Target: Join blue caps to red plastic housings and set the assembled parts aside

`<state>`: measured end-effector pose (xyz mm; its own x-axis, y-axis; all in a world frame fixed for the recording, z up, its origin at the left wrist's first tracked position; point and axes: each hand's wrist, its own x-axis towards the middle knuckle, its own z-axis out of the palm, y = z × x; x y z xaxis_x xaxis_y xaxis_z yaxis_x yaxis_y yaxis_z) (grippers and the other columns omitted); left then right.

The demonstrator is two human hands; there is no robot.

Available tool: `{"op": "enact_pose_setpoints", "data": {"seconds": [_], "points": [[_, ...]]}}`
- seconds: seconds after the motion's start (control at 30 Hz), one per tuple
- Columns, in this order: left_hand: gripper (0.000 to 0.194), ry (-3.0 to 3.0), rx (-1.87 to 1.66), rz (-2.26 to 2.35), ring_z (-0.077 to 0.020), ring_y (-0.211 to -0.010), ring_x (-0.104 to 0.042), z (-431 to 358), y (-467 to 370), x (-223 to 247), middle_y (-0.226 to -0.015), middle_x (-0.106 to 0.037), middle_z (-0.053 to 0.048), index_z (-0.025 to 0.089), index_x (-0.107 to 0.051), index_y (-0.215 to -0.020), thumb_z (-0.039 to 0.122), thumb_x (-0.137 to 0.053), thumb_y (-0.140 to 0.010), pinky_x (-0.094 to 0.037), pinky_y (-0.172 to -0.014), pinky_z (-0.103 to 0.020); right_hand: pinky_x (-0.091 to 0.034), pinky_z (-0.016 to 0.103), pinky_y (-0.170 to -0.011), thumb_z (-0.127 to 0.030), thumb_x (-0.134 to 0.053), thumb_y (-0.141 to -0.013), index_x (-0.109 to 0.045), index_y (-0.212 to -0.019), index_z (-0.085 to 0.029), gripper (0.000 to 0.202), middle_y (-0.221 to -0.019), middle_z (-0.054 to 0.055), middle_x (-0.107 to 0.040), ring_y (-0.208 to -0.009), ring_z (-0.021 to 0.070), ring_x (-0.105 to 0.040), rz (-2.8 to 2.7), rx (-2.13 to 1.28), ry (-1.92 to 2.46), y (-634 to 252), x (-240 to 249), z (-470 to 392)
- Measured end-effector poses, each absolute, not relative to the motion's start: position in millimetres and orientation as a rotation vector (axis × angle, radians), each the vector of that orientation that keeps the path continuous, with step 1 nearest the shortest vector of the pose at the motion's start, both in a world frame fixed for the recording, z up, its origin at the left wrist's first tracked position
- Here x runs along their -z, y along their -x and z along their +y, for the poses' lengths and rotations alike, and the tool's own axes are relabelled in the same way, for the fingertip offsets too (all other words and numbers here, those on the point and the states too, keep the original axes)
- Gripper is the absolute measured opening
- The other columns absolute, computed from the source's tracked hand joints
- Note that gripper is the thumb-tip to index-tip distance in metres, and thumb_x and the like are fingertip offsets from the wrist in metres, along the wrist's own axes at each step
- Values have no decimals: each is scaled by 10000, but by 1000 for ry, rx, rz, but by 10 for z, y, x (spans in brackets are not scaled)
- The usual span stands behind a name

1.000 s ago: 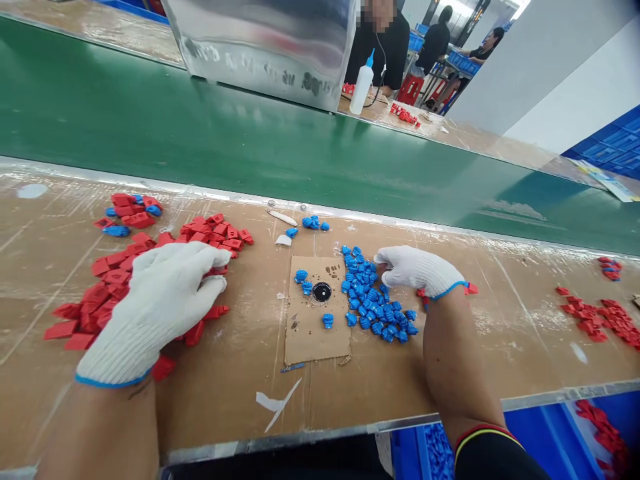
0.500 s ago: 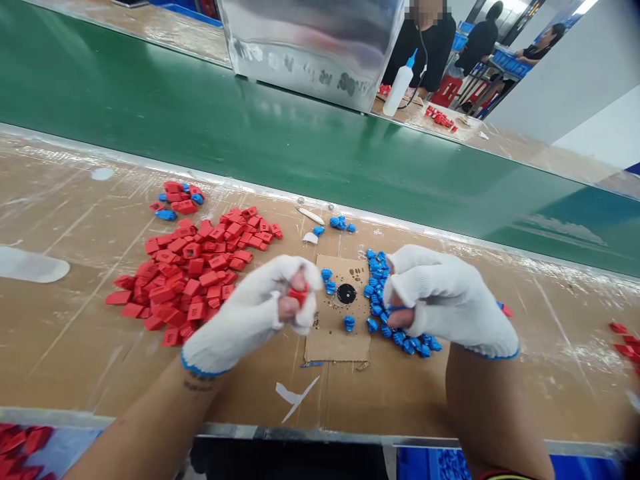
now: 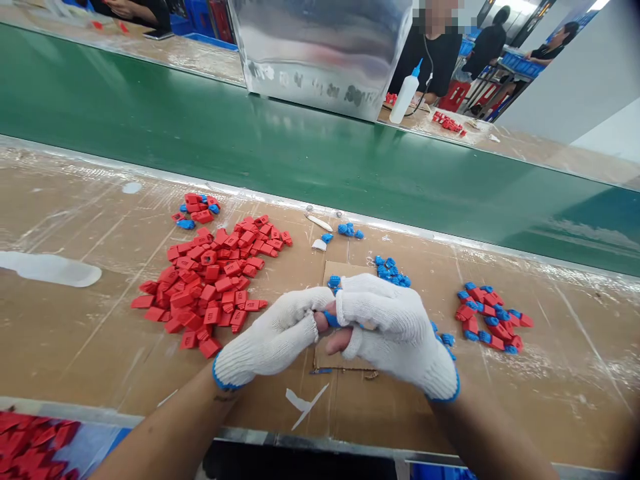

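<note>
My two hands, in white knit gloves with bare fingertips, meet over a small cardboard sheet. A small blue plastic piece shows between the fingertips. My right hand is closed on it. My left hand is closed in a pinch against it; the red plastic piece it held a moment ago is mostly hidden by the fingers. Left of the hands spreads a large heap of red plastic pieces. Loose blue pieces lie behind and beside my right hand, which covers part of them.
Joined red-and-blue pieces lie at right, and a smaller mixed pile at back left. A green belt runs behind the table. Beyond it stand a metal box, a white squeeze bottle and a person.
My hands have come together over the cardboard, the right moving left with the blue piece. The view has shifted, bringing the red-and-blue pieces at right into sight.
</note>
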<state>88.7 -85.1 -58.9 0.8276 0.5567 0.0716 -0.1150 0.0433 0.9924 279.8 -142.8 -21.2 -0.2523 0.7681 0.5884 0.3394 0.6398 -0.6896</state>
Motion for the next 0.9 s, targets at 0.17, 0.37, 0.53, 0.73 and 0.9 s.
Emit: {"op": "enact_pose_setpoints", "data": {"seconds": [0.17, 0.37, 0.53, 0.73, 0.9], "points": [[488, -1248, -502, 433, -115, -631, -365, -843, -926, 714, -763, -484, 8, 174, -615, -951, 657, -615, -1017, -318, -566, -266, -539, 308, -706, -77, -610, -1025, -658, -921, -255, 212, -849, 7, -699, -758, 158, -617, -1995, -531, 1005, -2971, 128, -1373], [366, -899, -908, 552, -128, -770, -584, -611, -963, 738, -953, -602, -12, 205, -633, -1115, 317, -817, -820, -519, -668, -245, -440, 299, -756, -8, -574, -859, -565, -872, -236, 228, -862, -12, -604, -800, 154, -526, -2138, -590, 1363, -3450, 118, -1298], [316, -885, -1008, 636, -121, -790, -642, -445, -860, 701, -966, -665, -19, 188, -621, -1104, 215, -797, -844, -560, -707, -244, -374, 306, -766, -40, -549, -781, -518, -807, -230, 194, -845, -12, -533, -804, 169, -470, -2297, -728, 1484, -3559, 199, -1225], [344, -963, -1044, 714, -67, -587, -479, -417, -811, 622, -892, -676, 5, 220, -600, -1099, 209, -814, -830, -402, -518, -201, -356, 314, -767, -84, -561, -830, -530, -789, -232, 157, -812, -8, -500, -797, 187, -432, -2381, -771, 1473, -3451, 243, -1179], [317, -900, -1085, 765, -62, -632, -498, -386, -834, 647, -942, -661, -6, 205, -629, -1066, 177, -810, -806, -434, -555, -192, -366, 320, -780, -69, -570, -846, -574, -822, -230, 162, -833, 1, -532, -819, 194, -451, -2427, -746, 1463, -3457, 245, -1191]]}}
